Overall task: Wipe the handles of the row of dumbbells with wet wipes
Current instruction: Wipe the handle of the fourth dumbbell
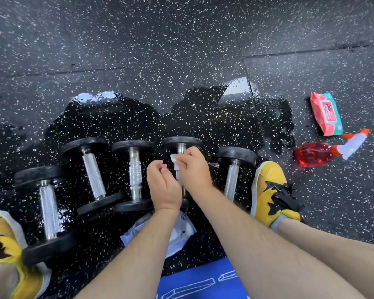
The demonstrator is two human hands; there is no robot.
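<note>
Bright, sharp view; glare patches on the wet floor (235, 91), edges warped.

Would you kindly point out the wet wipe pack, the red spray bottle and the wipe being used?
wet wipe pack (326, 114): head view, middle of its red label.
red spray bottle (312, 155): head view, its red body.
wipe (174, 159): head view, its white bunched end.
</note>
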